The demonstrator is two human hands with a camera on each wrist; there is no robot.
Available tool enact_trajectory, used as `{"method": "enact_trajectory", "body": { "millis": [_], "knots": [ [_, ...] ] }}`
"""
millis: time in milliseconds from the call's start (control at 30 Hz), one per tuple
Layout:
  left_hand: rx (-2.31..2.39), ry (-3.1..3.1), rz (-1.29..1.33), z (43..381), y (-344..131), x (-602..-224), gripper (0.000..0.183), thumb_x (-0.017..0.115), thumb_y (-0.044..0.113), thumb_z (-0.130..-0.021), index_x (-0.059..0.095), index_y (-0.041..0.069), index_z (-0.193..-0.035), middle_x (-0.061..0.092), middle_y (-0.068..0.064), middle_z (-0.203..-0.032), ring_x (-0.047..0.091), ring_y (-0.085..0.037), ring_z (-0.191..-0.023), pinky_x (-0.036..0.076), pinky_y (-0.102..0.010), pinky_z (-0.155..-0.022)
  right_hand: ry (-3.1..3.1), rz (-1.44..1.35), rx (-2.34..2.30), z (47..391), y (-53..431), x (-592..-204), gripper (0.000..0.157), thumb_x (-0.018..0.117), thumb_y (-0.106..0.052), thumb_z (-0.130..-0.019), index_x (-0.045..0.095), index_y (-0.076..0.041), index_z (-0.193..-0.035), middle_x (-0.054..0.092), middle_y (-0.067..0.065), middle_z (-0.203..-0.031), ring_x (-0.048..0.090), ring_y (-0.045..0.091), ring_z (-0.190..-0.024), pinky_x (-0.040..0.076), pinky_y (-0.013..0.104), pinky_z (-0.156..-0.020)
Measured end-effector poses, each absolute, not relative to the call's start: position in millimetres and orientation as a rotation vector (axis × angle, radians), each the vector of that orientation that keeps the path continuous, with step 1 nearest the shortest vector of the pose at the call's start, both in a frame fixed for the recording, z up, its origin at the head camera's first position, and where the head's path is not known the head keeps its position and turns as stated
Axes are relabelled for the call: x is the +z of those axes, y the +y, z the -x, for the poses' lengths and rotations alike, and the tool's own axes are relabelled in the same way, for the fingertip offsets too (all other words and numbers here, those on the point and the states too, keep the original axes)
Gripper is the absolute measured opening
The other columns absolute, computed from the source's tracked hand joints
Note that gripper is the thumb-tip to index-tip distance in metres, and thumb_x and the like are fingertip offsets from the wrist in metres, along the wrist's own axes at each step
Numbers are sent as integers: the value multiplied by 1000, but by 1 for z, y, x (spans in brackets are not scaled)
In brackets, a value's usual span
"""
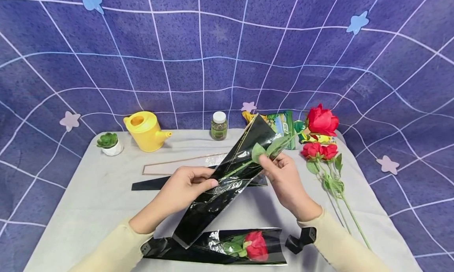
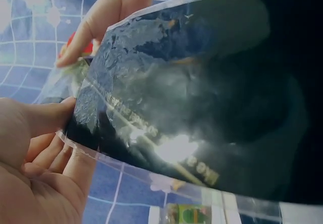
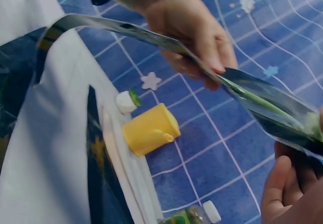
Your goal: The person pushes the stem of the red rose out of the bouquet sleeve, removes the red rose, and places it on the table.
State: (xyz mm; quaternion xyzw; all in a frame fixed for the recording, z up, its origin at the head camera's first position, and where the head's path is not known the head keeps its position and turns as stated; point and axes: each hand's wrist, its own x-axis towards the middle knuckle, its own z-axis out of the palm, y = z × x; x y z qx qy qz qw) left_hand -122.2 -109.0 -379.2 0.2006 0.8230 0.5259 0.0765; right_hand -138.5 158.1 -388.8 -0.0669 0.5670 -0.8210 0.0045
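My left hand [image 1: 189, 185] pinches the edge of a black flower sleeve [image 1: 209, 209], thumb on top, and the sleeve hangs slanted above the table. A red artificial rose [image 1: 322, 120] has its green stem running down into the sleeve's upper end. My right hand [image 1: 285, 181] holds the rose near its leaves [image 1: 259, 151], by the sleeve's opening. In the left wrist view the shiny sleeve [image 2: 202, 93] with gold lettering fills much of the picture. The right wrist view shows the stem [image 3: 272, 108] lying along the sleeve; the right fingers are partly hidden there.
A sleeved rose [image 1: 256, 246] lies at the front. Flat sleeves [image 1: 149, 184] lie behind my left hand. More roses [image 1: 319, 150] with a tied stem lie right. Along the back stand a succulent [image 1: 110, 144], yellow watering can [image 1: 145, 132], white-capped jar [image 1: 219, 126] and green packets [image 1: 285, 124].
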Motion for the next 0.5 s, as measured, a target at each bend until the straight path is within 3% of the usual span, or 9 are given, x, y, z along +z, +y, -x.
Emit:
{"method": "enact_trajectory", "body": {
  "millis": [167, 300, 500],
  "knots": [
    [1548, 2490, -567, 122, -122, -382, 28, 70, 27, -85, 70, 9, -108, 69, 3, -97, 65, -8, -86, 51, -25, -74, 1419, 237, -2850, 147, 174, -382, 18, 57, -20, -95, 58, -4, -103, 52, 3, -80, 53, 14, -73, 50, 28, -71],
    [1547, 2491, -570, 121, -130, -387, 29, 70, 25, -86, 70, 6, -107, 69, -1, -96, 65, -10, -86, 51, -25, -73, 1332, 132, -2944, 151, 182, -381, 24, 60, -16, -93, 59, -1, -112, 61, 7, -95, 60, 17, -86, 49, 27, -71],
    [1523, 2504, -595, 121, -134, -389, 27, 71, 24, -85, 70, 7, -106, 69, 2, -91, 65, -10, -82, 52, -25, -71, 1274, 10, -2976, 152, 184, -381, 9, 65, -9, -89, 63, -4, -95, 64, 10, -101, 62, 17, -85, 50, 25, -72]
  ]
}}
